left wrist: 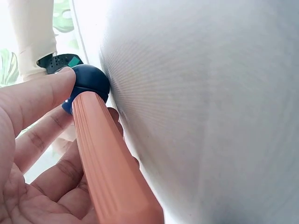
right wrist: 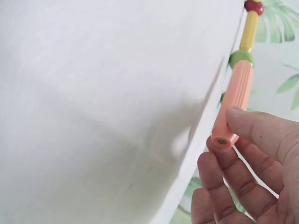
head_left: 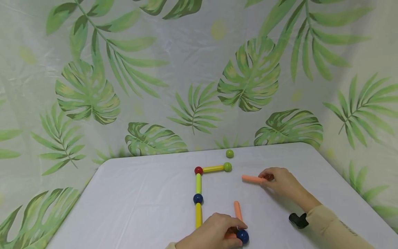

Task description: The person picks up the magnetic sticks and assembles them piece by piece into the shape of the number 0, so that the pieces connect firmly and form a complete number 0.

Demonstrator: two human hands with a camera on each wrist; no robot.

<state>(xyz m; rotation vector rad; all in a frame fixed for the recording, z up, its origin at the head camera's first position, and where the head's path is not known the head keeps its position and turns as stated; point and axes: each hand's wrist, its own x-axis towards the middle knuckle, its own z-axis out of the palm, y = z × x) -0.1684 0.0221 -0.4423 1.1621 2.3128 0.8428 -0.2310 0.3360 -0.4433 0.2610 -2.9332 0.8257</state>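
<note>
Near the front of the table, my left hand [head_left: 214, 229] pinches a dark blue ball [head_left: 243, 237] between thumb and fingers. One orange ridged stick [left wrist: 112, 158] runs from that ball back toward the palm. Another orange stick [head_left: 237, 209] points away from the ball toward the back of the table. Farther right, my right hand [head_left: 284, 181] pinches one end of a separate orange stick [head_left: 251, 178] with thumb and fingertips. Its free end points left, and a hole shows in the near end [right wrist: 223, 141] in the right wrist view.
Left of the hands lies a joined chain: green ball [head_left: 227, 166], yellow stick [head_left: 213, 168], red ball [head_left: 198, 170], lime stick [head_left: 198, 184], blue ball [head_left: 198, 199] and yellow stick [head_left: 198, 214]. A loose green ball [head_left: 229, 153] sits by the back edge of the white table [head_left: 140, 200].
</note>
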